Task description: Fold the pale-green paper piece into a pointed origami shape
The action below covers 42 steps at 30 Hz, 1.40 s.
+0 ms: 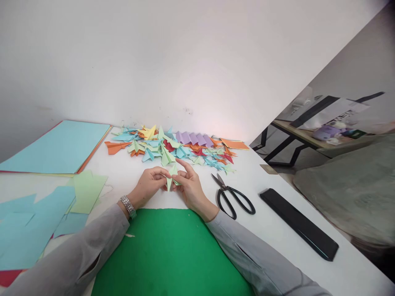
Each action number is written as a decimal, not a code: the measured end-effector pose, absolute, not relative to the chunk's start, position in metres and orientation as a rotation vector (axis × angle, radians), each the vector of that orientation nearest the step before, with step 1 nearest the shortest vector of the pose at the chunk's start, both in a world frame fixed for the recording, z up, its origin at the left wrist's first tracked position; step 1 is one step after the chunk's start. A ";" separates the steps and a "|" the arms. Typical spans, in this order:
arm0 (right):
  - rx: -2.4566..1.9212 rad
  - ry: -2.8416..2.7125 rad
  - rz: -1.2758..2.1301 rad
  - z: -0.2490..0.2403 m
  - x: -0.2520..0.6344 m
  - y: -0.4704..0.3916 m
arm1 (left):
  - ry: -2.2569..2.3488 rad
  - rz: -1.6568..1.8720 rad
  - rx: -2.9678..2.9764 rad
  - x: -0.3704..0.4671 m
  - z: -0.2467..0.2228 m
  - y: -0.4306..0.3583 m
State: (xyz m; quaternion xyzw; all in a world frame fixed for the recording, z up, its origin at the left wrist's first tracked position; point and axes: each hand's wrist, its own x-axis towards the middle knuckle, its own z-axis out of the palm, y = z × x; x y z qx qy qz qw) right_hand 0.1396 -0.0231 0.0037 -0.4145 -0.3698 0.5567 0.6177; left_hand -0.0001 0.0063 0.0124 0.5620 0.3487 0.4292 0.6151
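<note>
Between my two hands is a small light-green folded paper, held just above the white table beyond a green sheet. My left hand, with a metal watch at the wrist, pinches its left side. My right hand grips the right side between thumb and fingers, with the index finger stretched out toward the pile. Right behind the hands lies a heap of small folded paper pieces in green, blue, orange, red and yellow, some shaped like paper planes. A row of purple folded pieces sits at its back.
Black-handled scissors lie partly open right of my hands, beside a long black case. A green sheet lies under my forearms. Coloured paper stacks and loose cut sheets cover the left. A wall borders the back.
</note>
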 end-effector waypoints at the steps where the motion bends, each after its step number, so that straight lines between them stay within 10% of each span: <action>1: -0.958 -0.858 1.278 0.004 0.140 -0.023 | 0.812 0.994 1.301 0.000 0.012 0.006; 42: -0.935 -0.904 1.299 0.000 0.142 -0.022 | 0.803 0.852 1.353 -0.014 0.017 0.016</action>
